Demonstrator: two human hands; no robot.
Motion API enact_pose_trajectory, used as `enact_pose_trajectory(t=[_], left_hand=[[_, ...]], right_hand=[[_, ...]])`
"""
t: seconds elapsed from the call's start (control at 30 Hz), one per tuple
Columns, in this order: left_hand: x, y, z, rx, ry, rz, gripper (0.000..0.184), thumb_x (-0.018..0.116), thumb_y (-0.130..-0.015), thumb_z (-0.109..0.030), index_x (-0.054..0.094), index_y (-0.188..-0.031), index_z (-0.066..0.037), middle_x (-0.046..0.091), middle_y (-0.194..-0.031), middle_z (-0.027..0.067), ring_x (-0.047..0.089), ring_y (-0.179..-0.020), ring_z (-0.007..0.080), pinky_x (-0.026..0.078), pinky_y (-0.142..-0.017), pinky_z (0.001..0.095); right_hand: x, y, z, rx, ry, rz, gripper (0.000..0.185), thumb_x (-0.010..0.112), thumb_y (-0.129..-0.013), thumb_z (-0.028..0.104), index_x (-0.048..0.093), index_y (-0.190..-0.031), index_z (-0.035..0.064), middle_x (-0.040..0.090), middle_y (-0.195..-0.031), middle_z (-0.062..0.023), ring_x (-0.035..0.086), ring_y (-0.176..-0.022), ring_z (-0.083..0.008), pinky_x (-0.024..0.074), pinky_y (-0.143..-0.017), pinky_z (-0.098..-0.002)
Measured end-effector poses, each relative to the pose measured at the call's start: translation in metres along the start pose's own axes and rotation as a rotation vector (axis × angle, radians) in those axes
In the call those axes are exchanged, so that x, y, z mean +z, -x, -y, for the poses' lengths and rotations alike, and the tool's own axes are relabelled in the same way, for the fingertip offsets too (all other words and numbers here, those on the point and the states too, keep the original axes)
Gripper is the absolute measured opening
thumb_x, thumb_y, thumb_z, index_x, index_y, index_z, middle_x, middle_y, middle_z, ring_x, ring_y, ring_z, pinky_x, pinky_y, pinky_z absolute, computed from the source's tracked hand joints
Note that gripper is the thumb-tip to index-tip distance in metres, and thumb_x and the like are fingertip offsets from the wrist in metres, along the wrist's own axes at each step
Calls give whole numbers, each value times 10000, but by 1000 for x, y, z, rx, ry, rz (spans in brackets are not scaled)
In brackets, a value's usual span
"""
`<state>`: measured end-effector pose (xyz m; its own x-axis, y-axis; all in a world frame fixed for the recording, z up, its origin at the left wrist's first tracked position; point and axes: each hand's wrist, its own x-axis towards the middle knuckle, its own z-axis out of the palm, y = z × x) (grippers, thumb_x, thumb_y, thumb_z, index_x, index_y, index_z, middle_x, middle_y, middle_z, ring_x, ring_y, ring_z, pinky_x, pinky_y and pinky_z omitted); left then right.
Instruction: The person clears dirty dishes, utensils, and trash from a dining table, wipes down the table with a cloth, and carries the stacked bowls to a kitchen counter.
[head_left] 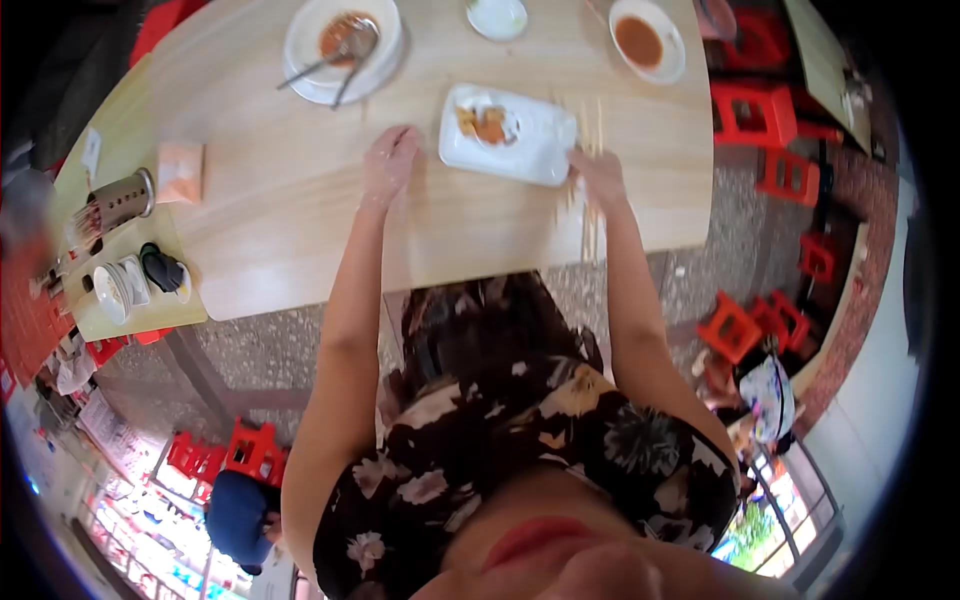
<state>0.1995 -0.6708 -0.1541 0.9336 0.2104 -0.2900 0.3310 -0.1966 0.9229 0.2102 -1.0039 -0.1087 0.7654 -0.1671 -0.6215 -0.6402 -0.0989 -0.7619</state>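
Note:
My right hand (601,182) is at the right end of a white rectangular tray (545,130), its fingers closed on the corner. Brownish food scraps (484,126) lie at the tray's left side. To the left of the tray, my left hand (390,163) rests over the table with its fingers curled in; nothing shows in it. Several thin wooden chopsticks (590,228) lie beside and partly under my right hand. Beyond the left hand stands a white bowl (300,38) with reddish sauce and metal utensils (355,48) in it.
A small white dish (497,16) and a bowl of brown sauce (640,42) stand farther back on the wooden table (300,230). At left are a tissue packet (180,172), a metal utensil holder (125,198) and stacked bowls (113,290). Red stools (752,114) and people surround the table.

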Motion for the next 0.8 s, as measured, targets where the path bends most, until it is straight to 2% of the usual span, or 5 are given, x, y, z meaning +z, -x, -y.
enact_pose_trajectory(t=[0.07,0.27,0.5,0.67,0.8], left_hand=[[22,16,-7,-26,-91,61,252,532,-878,-218,618,-954,6,626,-749,99,587,-680,157,460,-624,313],[51,26,-29,-11,-180,81,271,563,-861,-183,609,-1045,10,637,-833,128,595,-760,157,461,-692,288],[166,68,-103,-57,-125,308,257,569,-864,-157,606,-1049,18,634,-839,134,597,-781,182,463,-726,291],[316,93,-171,607,-548,49,272,592,-856,-205,614,-1008,19,649,-871,162,623,-800,257,472,-737,333],[436,125,-197,275,-458,340,287,609,-840,-242,622,-950,23,650,-810,165,630,-760,248,478,-712,335]], right_hand=[[8,7,17,62,180,-29,245,707,-761,175,642,-852,-43,628,-745,-74,568,-658,-153,444,-575,-291],[-14,-26,-29,170,20,-21,368,749,-706,167,629,-967,-64,656,-855,-128,609,-769,-202,479,-680,-315],[-158,48,3,276,-146,-146,297,715,-732,110,634,-959,-64,664,-850,-133,624,-822,-194,522,-722,-289],[-290,32,-31,190,-365,-245,320,704,-738,68,576,-987,-86,656,-847,-135,636,-682,-190,539,-595,-282],[-359,15,-47,109,-518,-328,319,697,-736,55,548,-978,-91,643,-831,-159,635,-693,-207,538,-596,-300]])
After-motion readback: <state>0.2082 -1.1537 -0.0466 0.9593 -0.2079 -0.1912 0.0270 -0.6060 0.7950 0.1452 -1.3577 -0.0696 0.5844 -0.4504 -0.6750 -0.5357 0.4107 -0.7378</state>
